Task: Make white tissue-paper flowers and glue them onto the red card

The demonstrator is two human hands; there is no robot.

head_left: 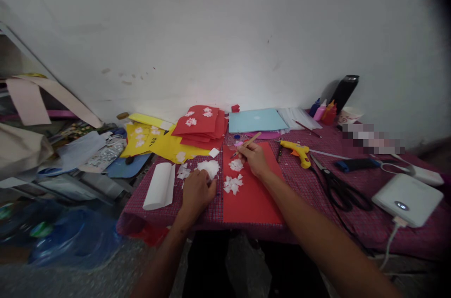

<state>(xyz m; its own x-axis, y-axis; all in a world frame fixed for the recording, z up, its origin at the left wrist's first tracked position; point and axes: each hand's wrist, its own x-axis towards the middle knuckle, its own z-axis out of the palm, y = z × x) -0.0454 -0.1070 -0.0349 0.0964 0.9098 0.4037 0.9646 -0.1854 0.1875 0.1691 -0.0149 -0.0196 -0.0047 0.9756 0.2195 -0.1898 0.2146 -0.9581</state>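
My right hand (253, 158) is closed round a thin tan stick (254, 137), possibly a brush or pencil, slanting over the upper part of a red sheet (259, 201). Its lower end is too small to make out. On the red sheet lie two clusters of torn white paper, an upper one (236, 165) close to my right hand and a lower one (233, 184). My left hand (198, 191) rests with curled fingers at a heap of white paper scraps (211, 167); what its fingertips pinch, if anything, is hidden. Left of it lies a white paper roll (159, 186).
Behind are red cards (200, 121) with white flowers, yellow sheets (186, 148) and a light-blue folder (257, 121). To the right lie a yellow glue gun (299, 151), black-handled scissors (340, 190), a white power bank (407, 199) with cables, and a black bottle (345, 93) against the wall.
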